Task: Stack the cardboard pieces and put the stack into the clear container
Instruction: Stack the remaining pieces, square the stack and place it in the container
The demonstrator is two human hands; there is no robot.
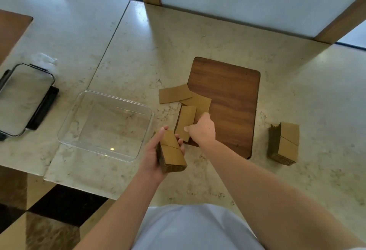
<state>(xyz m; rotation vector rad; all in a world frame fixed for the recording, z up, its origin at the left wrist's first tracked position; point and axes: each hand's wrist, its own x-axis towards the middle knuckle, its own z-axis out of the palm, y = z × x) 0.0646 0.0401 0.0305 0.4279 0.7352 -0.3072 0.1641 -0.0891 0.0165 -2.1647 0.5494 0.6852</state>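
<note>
My left hand [151,154] grips a thick stack of brown cardboard pieces [171,153] just above the table's front edge. My right hand [203,129] pinches a single cardboard piece [185,122] at the left edge of the wooden board [229,101]. Two more loose cardboard pieces lie beyond it, one [174,93] flat on the table and one [199,100] partly on the board. The clear container [146,111] stands empty to the left of my hands.
A second cardboard stack [285,144] stands on the table at the right. The container's lid [23,99] with black clips lies at the far left. The marble table's [118,42] edge runs in front, with chequered floor below.
</note>
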